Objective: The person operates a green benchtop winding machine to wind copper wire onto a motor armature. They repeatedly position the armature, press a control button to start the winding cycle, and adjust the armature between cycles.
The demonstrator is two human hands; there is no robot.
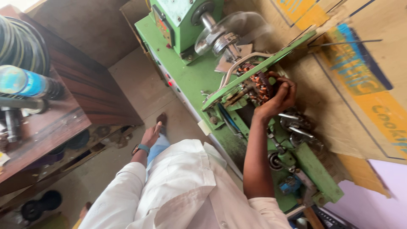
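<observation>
Copper-wound stator sits clamped in the green winding machine, at about one o'clock from the person's white-shirted lap. Nearest, the left hand hangs low at ten o'clock above the floor, fingers loose and holding nothing, a teal band at the wrist. Further out, the right hand is curled around the stator's edge, fingertips pressed on its coils. Several slots already carry reddish copper wire, so the winding looks well begun; whether every slot is filled cannot be told, since the hand and a tilted green bar cover part of it. Beyond, at twelve o'clock, the machine's steel spindle is blurred, perhaps turning. Pale concrete floor runs between machine and a dark wooden counter at nine o'clock, which bears a blue plastic bottle and black coiled hose. Flattened printed cardboard lines the wall at two o'clock.
</observation>
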